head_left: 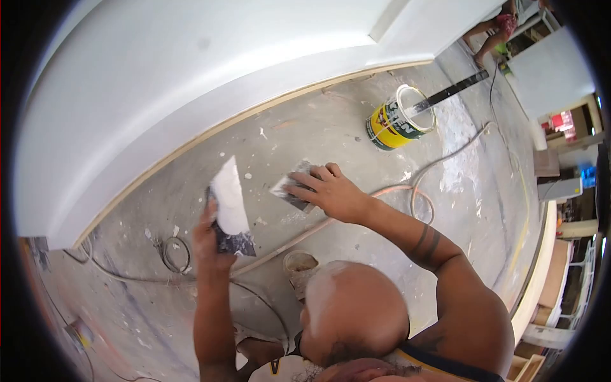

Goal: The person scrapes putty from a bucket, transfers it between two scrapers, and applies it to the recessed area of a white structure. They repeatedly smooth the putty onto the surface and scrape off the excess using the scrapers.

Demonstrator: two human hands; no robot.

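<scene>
My left hand [205, 235] is wrapped round a dark flat board [234, 242], held at its lower left edge. White paste [230, 196] covers much of the board's face. My right hand [328, 191] grips a smaller dark flat spreader [299, 198] from above, with its fingers pressed over the blade and some white along the left edge. The two tools are apart, both above the grey floor and near the white panel [191, 70].
A yellow and green paint can [389, 127] stands upright at upper right, with a long dark stick [455, 88] in it. A small bucket [299, 264] is below. A hose [289, 244] and cables cross the floor. Another person's legs [489, 46] show at top right.
</scene>
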